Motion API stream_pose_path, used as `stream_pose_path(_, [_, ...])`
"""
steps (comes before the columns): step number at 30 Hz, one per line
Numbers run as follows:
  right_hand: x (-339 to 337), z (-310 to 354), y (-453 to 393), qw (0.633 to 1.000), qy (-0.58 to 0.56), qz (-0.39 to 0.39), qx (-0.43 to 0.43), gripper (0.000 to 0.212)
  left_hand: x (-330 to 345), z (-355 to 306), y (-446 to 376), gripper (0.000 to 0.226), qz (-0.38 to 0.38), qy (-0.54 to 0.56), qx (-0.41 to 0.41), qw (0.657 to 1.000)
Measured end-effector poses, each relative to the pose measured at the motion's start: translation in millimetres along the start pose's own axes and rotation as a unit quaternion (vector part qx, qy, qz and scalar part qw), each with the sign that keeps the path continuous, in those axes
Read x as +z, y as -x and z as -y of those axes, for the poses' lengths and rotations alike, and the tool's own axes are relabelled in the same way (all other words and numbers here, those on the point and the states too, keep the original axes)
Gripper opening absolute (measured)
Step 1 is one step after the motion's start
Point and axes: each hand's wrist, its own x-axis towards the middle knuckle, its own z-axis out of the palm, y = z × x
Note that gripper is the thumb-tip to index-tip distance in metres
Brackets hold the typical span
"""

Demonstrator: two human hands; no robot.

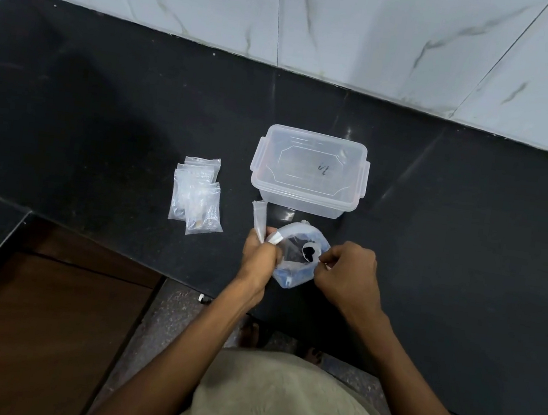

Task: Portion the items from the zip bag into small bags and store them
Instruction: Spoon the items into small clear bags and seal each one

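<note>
A clear zip bag (pixel 293 275) with dark and bluish items inside stands on the black counter (pixel 103 124), its mouth held wide. My left hand (pixel 259 257) grips the bag's left rim together with a small empty clear bag (pixel 259 221) that sticks up from my fist. My right hand (pixel 347 275) pinches the right rim of the zip bag. A pile of small clear bags (pixel 196 197) lies to the left. A clear plastic box (pixel 308 173) with its lid on sits just behind the zip bag.
White marble wall tiles (pixel 322 23) rise behind the counter. The counter's front edge runs just below my hands, with a brown wooden surface (pixel 36 333) lower left and speckled floor (pixel 161 324) beneath.
</note>
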Motion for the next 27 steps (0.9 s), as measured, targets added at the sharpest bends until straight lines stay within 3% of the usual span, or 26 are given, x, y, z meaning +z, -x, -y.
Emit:
stream_pose_path(6, [3.4,2.0,2.3,0.998,0.033,-0.014,-0.05,0.013,1.3,1.0,0.6,0.037,0.008,-0.046,0.038,0.998])
stream_pose_path(12, [3.0,-3.9,4.1,0.999,-0.022,-0.043,-0.007,0.015,-0.7,10.7,-2.7,0.053,0.009,-0.095,0.078,0.992])
stream_pose_path(15, [0.5,-2.6,4.6,0.999,-0.04,-0.03,0.005,0.015,0.3,11.8,-5.5,0.043,0.014,-0.052,0.068,0.996])
stream_pose_path(21, [-10.4,-5.3,-1.5,0.975,-0.181,0.001,0.129,0.011,-7.5,4.9,-3.0,0.032,0.019,0.008,0.045,0.999])
stream_pose_path(27, [-21.9,-5.5,-1.0,0.928,-0.321,0.042,0.187,0.004,-10.7,9.5,-2.9,0.045,0.001,-0.112,0.133,0.985])
